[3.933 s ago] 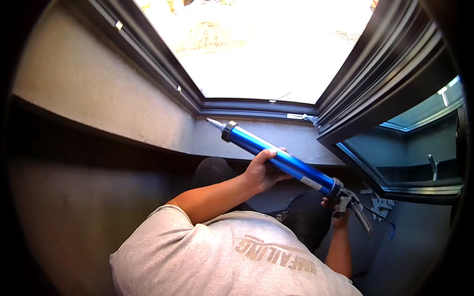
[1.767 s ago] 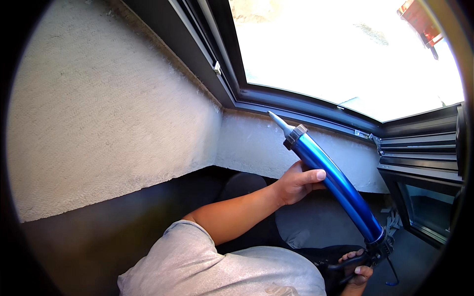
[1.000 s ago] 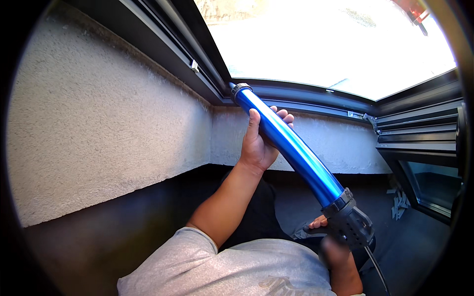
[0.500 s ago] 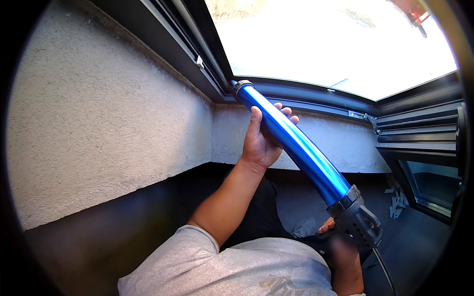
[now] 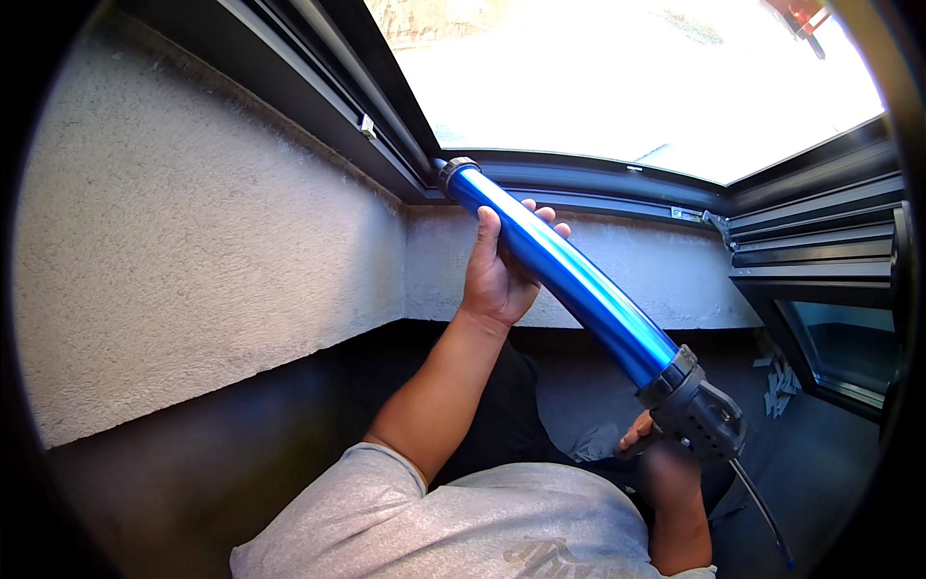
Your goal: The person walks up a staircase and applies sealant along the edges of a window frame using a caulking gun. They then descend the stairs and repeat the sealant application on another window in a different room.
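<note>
A long caulking gun [image 5: 569,270] with a shiny blue barrel and black end caps slants across the view. Its front cap sits at the lower left corner of the window frame [image 5: 569,183]; the nozzle tip is mostly hidden there. My left hand [image 5: 502,270] cradles the barrel from below near the front, thumb on one side and fingertips showing on the other. Lower right, my right hand [image 5: 661,463] is closed at the grip under the black rear housing [image 5: 699,415], partly blurred and hidden by it. A thin metal rod [image 5: 757,497] sticks out behind the housing.
A rough plastered wall [image 5: 212,261] runs along the left, with a low plastered ledge [image 5: 617,270] under the window. At right stands an open dark window sash [image 5: 834,338] with a metal hinge [image 5: 709,222]. Several pale strips [image 5: 779,386] lie beside it on the dark floor.
The whole view has shifted slightly, moving the window corner and the gun's front leftward. The gun's rear sits a little higher, and the rod's blue end now shows. Both hands keep their hold.
</note>
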The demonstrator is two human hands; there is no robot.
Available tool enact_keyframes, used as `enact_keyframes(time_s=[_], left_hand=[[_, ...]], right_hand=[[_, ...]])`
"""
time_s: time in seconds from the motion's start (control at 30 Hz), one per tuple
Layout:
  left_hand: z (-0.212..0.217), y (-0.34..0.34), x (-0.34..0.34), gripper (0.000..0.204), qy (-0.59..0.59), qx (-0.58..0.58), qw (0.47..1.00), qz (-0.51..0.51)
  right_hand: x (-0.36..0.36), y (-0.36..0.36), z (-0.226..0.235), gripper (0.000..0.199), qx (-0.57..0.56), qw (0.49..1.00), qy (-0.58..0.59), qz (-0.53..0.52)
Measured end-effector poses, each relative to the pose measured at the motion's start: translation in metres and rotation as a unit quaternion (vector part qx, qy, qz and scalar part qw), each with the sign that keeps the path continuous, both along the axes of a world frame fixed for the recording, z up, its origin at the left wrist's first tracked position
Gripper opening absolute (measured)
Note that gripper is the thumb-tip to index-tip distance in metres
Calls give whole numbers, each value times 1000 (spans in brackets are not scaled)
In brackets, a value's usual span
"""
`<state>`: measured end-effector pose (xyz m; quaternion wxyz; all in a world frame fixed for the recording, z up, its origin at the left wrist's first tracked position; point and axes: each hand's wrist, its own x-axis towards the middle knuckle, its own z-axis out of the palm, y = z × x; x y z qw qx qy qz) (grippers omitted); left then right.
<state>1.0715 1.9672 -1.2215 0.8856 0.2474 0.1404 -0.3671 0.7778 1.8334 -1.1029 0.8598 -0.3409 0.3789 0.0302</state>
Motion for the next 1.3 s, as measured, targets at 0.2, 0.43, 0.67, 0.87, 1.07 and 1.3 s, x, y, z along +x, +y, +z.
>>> enact_keyframes(time_s=[0.2, 0.43, 0.67, 0.87, 1.07, 1.3], left_hand=[[-2, -5, -3, 73, -2, -13, 1000, -26], [2, -4, -2, 58, -10, -46, 999, -16], [-4, -5, -5, 46, -20, -16, 999, -22], [-6, -7, -6, 43, -29, -20, 999, -16], [-3, -8, -5, 43, -24, -24, 999, -27], [-3, -8, -5, 42, -17, -33, 999, -25]], right_hand=[[-5, 1, 4, 45, -43, 999, -10, 2], [5, -10, 13, 45, 15, 1000, -15, -13], [30, -23, 30, 41, -75, 995, -2, -62], [33, -30, 30, 42, -65, 996, -2, -62], [29, -31, 30, 43, -74, 994, -11, -76], [30, -26, 26, 39, -78, 993, -3, -90]])
